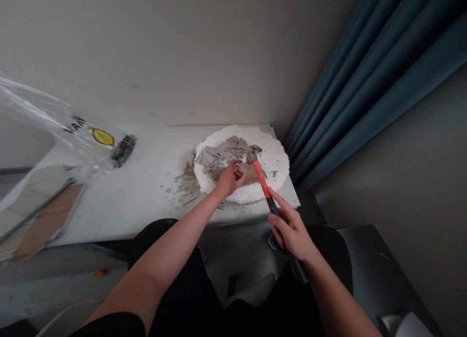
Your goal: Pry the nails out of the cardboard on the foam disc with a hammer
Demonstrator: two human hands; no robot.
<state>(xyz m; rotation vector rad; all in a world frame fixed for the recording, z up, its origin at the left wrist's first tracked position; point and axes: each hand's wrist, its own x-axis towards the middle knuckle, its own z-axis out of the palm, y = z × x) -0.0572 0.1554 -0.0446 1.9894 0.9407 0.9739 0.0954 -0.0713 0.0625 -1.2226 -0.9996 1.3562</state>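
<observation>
Right hand (292, 230) clamped on hammer (263, 181) handle; head rests on paper scraps (219, 157) atop white foam disc (270, 167). Left hand (229, 179) fingers pinched together on scraps, just beside hammer head.

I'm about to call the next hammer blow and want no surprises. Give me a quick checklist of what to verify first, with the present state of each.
1. Right hand wrapped firmly round the hammer handle: ok.
2. Hammer head over the scraps on the white foam disc: ok.
3. Left hand out of the striking area: not ok, its fingers sit on the scraps right beside the hammer head.
4. Disc fully supported by the table: cannot tell, its right edge reaches the table corner.
5. Nail or small part pinched in the left fingers: cannot tell, too small to see.
6. Plastic bag away from the swing: ok, far left.
</observation>
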